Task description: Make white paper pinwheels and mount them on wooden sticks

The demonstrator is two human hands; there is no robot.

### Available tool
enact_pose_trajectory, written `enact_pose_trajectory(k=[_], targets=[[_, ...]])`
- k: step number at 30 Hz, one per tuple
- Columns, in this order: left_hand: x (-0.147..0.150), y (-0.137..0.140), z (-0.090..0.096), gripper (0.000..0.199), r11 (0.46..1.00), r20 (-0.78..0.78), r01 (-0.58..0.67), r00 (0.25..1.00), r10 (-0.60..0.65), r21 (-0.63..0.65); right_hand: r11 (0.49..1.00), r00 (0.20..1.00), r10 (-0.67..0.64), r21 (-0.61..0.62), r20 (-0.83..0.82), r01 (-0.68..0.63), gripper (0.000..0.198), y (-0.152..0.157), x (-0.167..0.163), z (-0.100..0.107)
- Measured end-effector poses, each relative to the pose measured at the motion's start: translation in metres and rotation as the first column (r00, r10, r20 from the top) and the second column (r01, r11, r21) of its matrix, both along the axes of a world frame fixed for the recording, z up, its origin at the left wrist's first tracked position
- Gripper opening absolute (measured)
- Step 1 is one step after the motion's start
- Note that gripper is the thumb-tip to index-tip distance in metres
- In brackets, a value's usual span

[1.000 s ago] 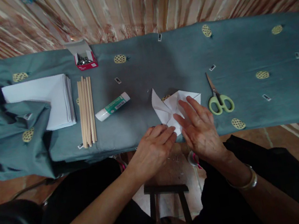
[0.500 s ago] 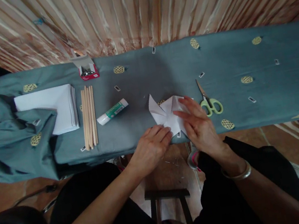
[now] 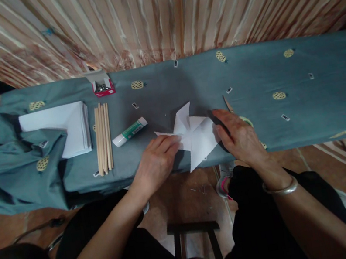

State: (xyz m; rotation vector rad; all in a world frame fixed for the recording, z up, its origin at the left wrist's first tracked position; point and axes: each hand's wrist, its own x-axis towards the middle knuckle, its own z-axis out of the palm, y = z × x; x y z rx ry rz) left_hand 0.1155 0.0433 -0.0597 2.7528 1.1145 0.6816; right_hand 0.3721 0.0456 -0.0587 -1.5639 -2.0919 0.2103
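Counting one white paper pinwheel (image 3: 202, 135) at the cloth's (image 3: 282, 71) near edge, I see the left hand's (image 3: 158, 160) fingers together over its left blade; whether they pinch, I cannot tell. The right hand (image 3: 242, 135), loosely open and seemingly empty, partly covers one pair of scissors (image 3: 228, 104). Leftward: one glue stick (image 3: 130, 132), several wooden dowels (image 3: 103, 139), one box (image 3: 107, 90).
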Motion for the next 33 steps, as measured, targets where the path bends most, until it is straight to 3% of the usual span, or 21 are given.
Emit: enact_pose_trajectory(k=[4,8,13,18,23,27,33], targets=[[-0.005,0.009,-0.003,0.025,0.998,-0.056,-0.068,0.996,0.068,0.006,1.000,0.999,-0.011,-0.002,0.033,0.011,0.038,-0.009,0.002,0.002],[0.006,0.002,0.003,0.029,0.995,-0.034,-0.100,0.994,0.100,0.009,0.999,0.998,-0.054,-0.003,0.020,0.054,0.034,-0.018,0.003,0.003],[0.027,-0.018,0.006,0.028,0.994,-0.016,0.081,0.996,-0.082,-0.079,0.994,0.995,-0.098,-0.042,-0.015,0.098,0.032,-0.024,0.001,0.004],[0.028,-0.021,-0.001,0.015,0.989,-0.049,0.097,0.994,-0.103,-0.107,0.991,0.989,-0.103,-0.091,-0.103,0.094,0.029,-0.026,0.005,0.006],[0.019,-0.022,-0.002,0.018,0.995,0.007,0.099,0.995,-0.099,-0.026,0.978,0.960,0.033,-0.190,-0.278,-0.089,0.038,-0.027,0.019,0.007],[0.014,-0.024,0.002,0.017,0.997,0.039,0.076,0.996,-0.075,-0.013,0.938,0.954,0.092,-0.296,-0.286,-0.179,0.049,-0.031,0.023,0.007],[0.013,-0.028,0.005,0.014,0.994,0.025,0.112,0.993,-0.112,-0.012,0.911,0.915,0.138,-0.315,-0.379,-0.268,0.029,-0.034,0.020,0.012]])
